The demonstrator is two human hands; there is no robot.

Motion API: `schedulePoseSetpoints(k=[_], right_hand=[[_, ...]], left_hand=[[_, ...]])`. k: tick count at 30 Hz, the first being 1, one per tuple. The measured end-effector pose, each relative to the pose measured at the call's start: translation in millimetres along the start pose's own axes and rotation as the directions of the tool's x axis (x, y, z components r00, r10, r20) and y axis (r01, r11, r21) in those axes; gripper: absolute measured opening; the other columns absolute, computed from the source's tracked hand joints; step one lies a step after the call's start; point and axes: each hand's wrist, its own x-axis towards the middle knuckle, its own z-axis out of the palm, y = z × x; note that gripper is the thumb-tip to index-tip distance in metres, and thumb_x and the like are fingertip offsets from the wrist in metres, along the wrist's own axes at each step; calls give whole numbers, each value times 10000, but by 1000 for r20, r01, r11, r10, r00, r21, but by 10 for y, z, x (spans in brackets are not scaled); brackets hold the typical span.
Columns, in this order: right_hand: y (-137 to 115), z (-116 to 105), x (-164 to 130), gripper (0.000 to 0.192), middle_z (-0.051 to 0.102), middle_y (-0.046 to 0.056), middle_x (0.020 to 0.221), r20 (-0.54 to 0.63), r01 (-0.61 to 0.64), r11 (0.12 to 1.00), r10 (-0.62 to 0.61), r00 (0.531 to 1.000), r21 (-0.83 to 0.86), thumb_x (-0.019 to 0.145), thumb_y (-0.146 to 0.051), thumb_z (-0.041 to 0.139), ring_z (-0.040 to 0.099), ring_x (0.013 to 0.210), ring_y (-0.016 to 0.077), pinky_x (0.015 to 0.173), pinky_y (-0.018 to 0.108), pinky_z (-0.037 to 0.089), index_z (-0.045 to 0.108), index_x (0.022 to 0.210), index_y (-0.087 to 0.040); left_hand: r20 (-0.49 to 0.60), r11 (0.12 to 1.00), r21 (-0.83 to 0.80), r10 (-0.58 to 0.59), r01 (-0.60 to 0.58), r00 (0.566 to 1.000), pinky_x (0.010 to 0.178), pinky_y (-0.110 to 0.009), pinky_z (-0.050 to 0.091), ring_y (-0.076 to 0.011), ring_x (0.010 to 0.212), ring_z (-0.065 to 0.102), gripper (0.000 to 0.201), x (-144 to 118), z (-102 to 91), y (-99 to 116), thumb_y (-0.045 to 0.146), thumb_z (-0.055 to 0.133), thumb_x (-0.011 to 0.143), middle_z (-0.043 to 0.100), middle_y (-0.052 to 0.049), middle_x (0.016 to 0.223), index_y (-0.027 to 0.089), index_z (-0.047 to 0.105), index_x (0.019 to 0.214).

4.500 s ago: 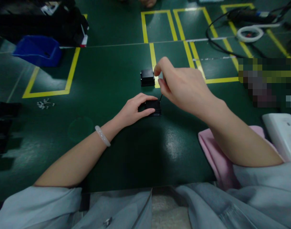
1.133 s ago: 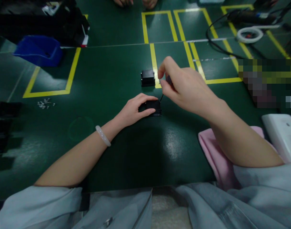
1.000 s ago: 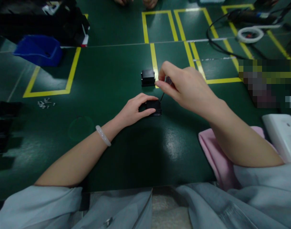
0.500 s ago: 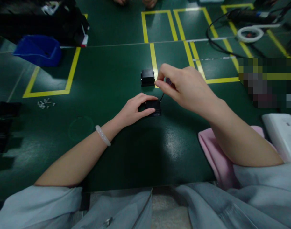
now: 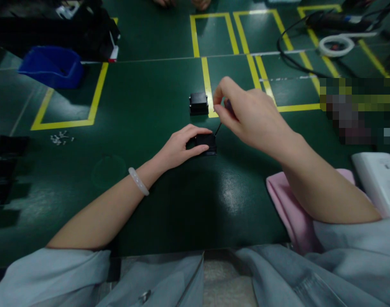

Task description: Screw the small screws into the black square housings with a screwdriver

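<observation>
My left hand [image 5: 182,147] grips a small black block-shaped part [image 5: 207,141] between thumb and fingers and holds it against the green table. In my right hand [image 5: 241,106] is a screwdriver [image 5: 218,129], its handle mostly hidden by the closed fingers. The thin shaft slants down to the right edge of the held part, where the tip meets it. Just behind stands a similar black part [image 5: 199,103] with small shiny spots at its sides, touched by neither hand.
Loose screws [image 5: 61,137] lie to the left, below a blue bin [image 5: 52,67]. Dark parts [image 5: 6,170] sit at the left edge. A pink cloth [image 5: 283,192] lies under my right forearm beside a white box [image 5: 376,179]. Another person's hands [image 5: 200,4] show at the far edge.
The fingers of my right hand have shifted slightly on the screwdriver, and the hand sits a touch higher. My left hand and the held part stay in place.
</observation>
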Motion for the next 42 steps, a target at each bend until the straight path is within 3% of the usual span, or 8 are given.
schedulePoseSetpoints(k=[5,11,17,23,30,36,42], right_hand=[[-13,7,-5,301,655,23,854,-25,-8,1000,8,1000,6,929,-285,338,593,696,195,560,304,267,478,1180,-195],[-27,-24,-7,372,675,55,885,11,-22,999,22,1000,-40,972,-447,251,622,758,221,588,314,302,528,1092,-228],[-30,-26,-11,309,677,42,894,2,-36,999,36,999,-6,958,-319,279,610,734,217,607,326,320,467,1182,-220],[-27,-22,-10,366,679,56,892,22,-15,999,15,1000,-35,970,-437,249,617,755,214,605,314,327,519,1111,-235],[-43,-36,-4,309,678,48,894,21,-33,999,33,999,7,953,-313,282,595,711,192,586,315,308,469,1180,-218],[-27,-27,-13,360,674,48,875,15,5,999,-5,1000,-32,967,-434,256,616,745,217,591,306,302,520,1109,-235],[-28,-11,-11,314,666,44,895,8,-25,999,25,1000,19,946,-304,286,590,718,190,608,306,317,461,1194,-222]], left_hand=[[-1,1000,13,-4,4,1000,912,-305,441,-194,1055,569,392,4,3,-2,395,550,915,606,-62,1148,191,574,1249],[0,1000,-1,1,-1,1000,918,-303,440,-192,1067,569,386,3,0,7,391,550,918,607,-64,1157,184,575,1242],[1,1000,4,-3,3,1000,900,-296,439,-189,1056,569,389,6,2,3,394,550,919,606,-61,1150,189,572,1250],[-2,1000,3,-1,1,1000,912,-300,440,-190,1055,570,384,5,-2,13,390,551,917,607,-64,1156,185,578,1240],[2,1000,7,-15,15,1000,916,-309,445,-199,1060,570,392,6,1,17,408,536,919,608,-69,1158,189,574,1242],[1,1000,9,-14,14,1000,943,-312,437,-197,1069,567,392,6,-1,28,411,544,916,609,-68,1175,186,579,1235],[-3,1000,12,-9,9,1000,915,-302,442,-194,1055,572,393,1,3,12,404,547,918,611,-66,1151,185,577,1243]])
